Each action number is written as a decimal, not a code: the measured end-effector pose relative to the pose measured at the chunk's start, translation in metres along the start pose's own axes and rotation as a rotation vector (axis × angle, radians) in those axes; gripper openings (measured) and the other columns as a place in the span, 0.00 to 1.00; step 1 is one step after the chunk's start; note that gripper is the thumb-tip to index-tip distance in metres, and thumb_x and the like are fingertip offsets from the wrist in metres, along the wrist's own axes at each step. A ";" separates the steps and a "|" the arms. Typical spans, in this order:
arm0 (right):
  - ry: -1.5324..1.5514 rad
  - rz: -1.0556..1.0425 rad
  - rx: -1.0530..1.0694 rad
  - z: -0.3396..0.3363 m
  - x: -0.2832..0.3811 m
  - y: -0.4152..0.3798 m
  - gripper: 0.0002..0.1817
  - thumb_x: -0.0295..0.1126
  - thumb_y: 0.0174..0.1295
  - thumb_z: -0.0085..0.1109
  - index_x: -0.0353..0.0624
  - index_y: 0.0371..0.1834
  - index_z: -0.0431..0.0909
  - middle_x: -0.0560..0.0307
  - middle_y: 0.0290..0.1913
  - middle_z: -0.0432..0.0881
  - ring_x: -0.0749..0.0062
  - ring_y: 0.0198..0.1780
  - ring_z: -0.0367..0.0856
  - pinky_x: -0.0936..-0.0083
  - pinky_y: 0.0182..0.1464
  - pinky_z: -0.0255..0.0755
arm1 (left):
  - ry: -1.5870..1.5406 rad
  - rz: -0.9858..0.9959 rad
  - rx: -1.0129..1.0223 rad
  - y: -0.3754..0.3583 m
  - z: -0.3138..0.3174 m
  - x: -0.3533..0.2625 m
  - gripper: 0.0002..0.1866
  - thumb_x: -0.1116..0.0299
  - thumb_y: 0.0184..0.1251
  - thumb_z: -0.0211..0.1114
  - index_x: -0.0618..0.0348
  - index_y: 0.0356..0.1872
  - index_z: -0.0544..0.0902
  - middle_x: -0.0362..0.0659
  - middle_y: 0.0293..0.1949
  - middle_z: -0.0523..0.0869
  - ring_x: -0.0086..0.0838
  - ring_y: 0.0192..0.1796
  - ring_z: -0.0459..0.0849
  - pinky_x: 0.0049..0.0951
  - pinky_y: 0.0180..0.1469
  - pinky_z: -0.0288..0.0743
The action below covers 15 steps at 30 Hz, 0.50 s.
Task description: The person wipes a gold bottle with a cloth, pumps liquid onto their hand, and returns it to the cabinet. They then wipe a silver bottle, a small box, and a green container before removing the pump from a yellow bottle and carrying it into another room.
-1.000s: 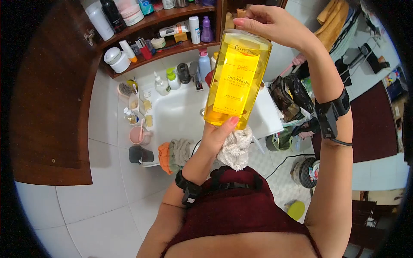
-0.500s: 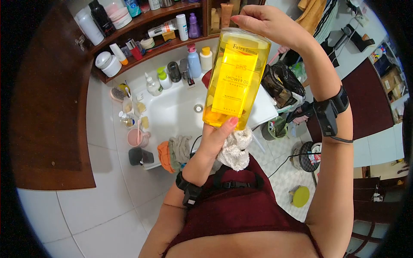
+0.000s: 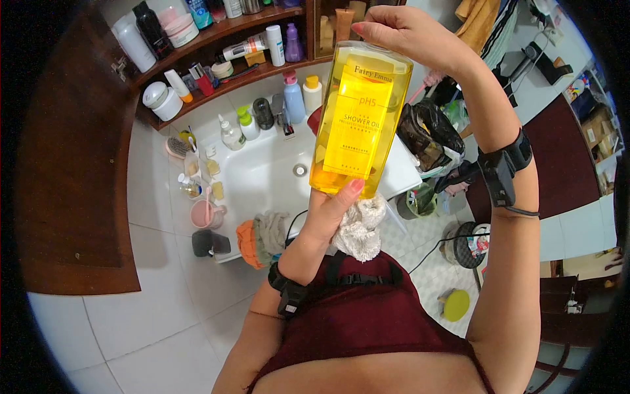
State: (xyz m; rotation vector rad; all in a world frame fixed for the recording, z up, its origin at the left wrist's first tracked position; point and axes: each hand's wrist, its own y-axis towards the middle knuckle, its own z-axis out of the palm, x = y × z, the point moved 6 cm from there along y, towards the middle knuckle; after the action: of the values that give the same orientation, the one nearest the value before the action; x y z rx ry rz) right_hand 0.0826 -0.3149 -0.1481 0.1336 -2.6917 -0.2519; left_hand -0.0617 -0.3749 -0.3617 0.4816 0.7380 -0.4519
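Note:
A clear bottle of yellow shower oil [image 3: 359, 125] stands tilted before me, its label facing me. My left hand [image 3: 331, 213] grips its lower end, thumb pressed on the front. Bunched beside that hand, under the bottle, is a white cloth [image 3: 361, 230]; whether the fingers also pinch it is hidden. My right hand [image 3: 407, 36] is closed at the bottle's top end, thumb pointing left. The cap is out of sight, and I cannot make out what those fingers hold.
Behind the bottle is a white washbasin [image 3: 262, 174] with several pump bottles along its rim. A wooden cabinet [image 3: 223, 82] holds toiletries, its door [image 3: 79, 164] open at left. Folded cloths [image 3: 262, 236] lie on the basin's front edge. A bagged bin [image 3: 430, 138] and a green stool [image 3: 456, 305] are at right.
Both hands and the bottle keep practically the same pose. The basin and cabinet have shifted slightly left in view, as the camera moved a little.

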 end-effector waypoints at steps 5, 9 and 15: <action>0.076 -0.060 -0.024 -0.004 -0.002 0.001 0.21 0.44 0.63 0.52 0.33 0.43 0.77 0.46 0.35 0.81 0.67 0.39 0.78 0.72 0.43 0.71 | -0.001 0.012 -0.015 0.006 0.004 0.004 0.26 0.71 0.61 0.65 0.59 0.60 0.68 0.40 0.52 0.78 0.24 0.53 0.77 0.26 0.56 0.69; 0.057 -0.044 -0.011 -0.007 -0.007 0.001 0.22 0.44 0.63 0.52 0.33 0.44 0.77 0.46 0.36 0.81 0.66 0.40 0.78 0.73 0.44 0.71 | -0.017 -0.013 -0.013 0.007 0.005 0.011 0.26 0.71 0.61 0.65 0.58 0.60 0.69 0.40 0.53 0.78 0.24 0.53 0.77 0.27 0.56 0.70; 0.048 -0.022 0.003 -0.005 -0.005 -0.001 0.21 0.44 0.63 0.51 0.33 0.44 0.77 0.47 0.35 0.80 0.67 0.39 0.78 0.73 0.43 0.71 | -0.022 -0.031 -0.019 0.004 0.004 0.013 0.26 0.71 0.60 0.66 0.58 0.59 0.69 0.40 0.52 0.78 0.24 0.52 0.77 0.26 0.55 0.70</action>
State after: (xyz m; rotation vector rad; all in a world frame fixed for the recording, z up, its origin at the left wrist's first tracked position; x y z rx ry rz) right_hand 0.0893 -0.3161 -0.1454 0.1679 -2.6441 -0.2485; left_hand -0.0489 -0.3772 -0.3671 0.4468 0.7285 -0.4779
